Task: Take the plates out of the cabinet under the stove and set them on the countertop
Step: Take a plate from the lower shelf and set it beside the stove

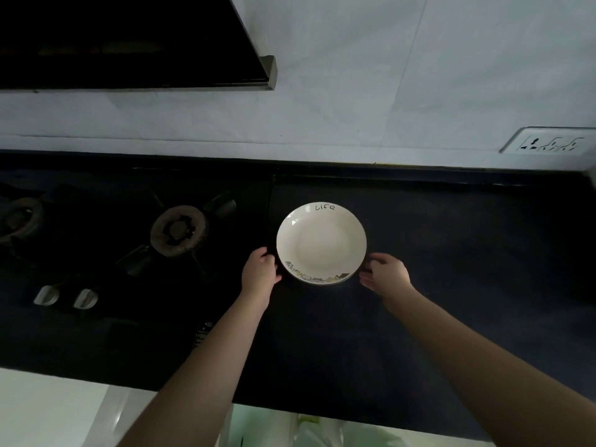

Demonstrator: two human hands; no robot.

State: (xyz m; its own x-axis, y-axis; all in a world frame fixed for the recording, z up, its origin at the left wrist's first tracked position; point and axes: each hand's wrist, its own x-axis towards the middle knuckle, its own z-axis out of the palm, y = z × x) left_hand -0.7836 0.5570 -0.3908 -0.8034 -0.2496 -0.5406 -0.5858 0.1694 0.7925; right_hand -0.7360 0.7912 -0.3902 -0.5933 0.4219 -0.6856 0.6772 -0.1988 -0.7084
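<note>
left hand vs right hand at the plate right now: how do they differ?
The left hand sits at the plate's stove side with fingers curled; the right hand sits at the opposite side with fingers spread open. The left hand looks closer to the rim, while the right hand shows a slight gap. Both are low by the near edge of the plate, which rests on the countertop. Neither clearly grips it.
</note>
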